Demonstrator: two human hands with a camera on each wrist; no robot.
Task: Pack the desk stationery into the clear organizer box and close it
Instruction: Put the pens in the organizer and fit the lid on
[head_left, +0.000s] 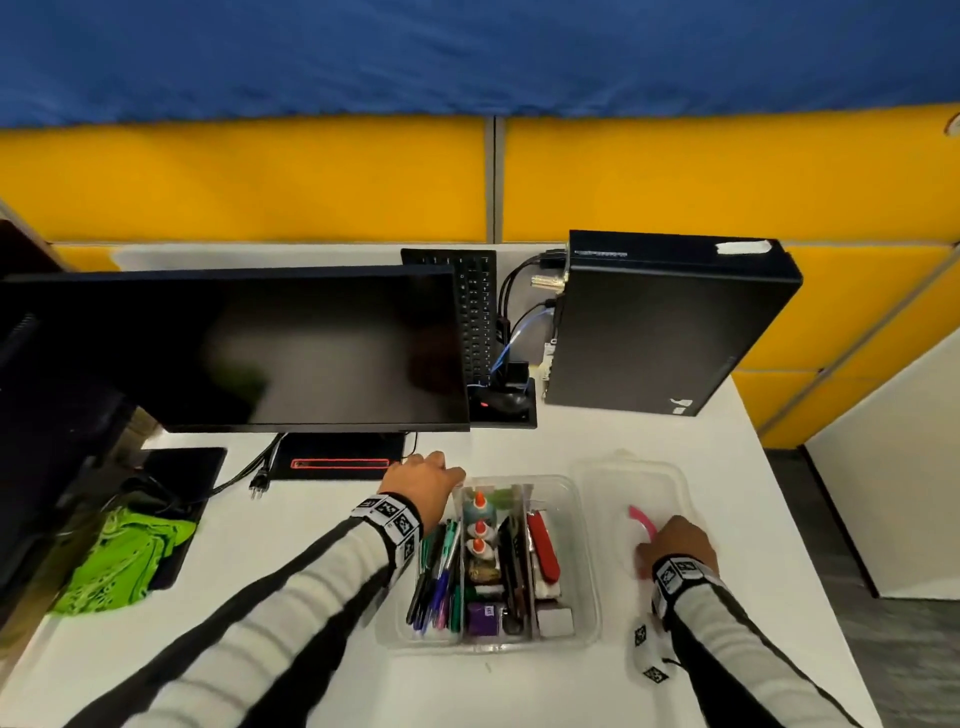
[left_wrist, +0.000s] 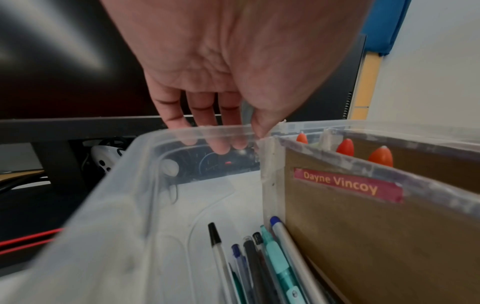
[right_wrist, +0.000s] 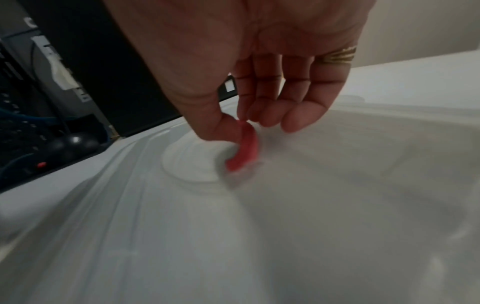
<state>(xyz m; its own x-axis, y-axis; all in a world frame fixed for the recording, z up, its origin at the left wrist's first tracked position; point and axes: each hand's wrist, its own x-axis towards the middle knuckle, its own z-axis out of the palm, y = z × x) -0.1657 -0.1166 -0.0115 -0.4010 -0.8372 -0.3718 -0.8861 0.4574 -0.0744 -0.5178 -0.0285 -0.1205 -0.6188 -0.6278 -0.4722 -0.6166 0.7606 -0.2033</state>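
Pinching a pink strip (right_wrist: 245, 147) off the upturned lid (head_left: 670, 480) with our right hand (head_left: 678, 543), we steady the clear organizer box (head_left: 584, 571) by its far rim with our left hand (head_left: 423, 480), thumb inside and fingers outside. Pens (head_left: 439, 577) and glue bottles (head_left: 477, 525) already fill its compartments beside the lid; by our reckoning only this strip and the closing remain.

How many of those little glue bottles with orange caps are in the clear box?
3, in a row in the middle compartment of the clear plastic organizer box: far, middle, near. More may lie hidden beneath.
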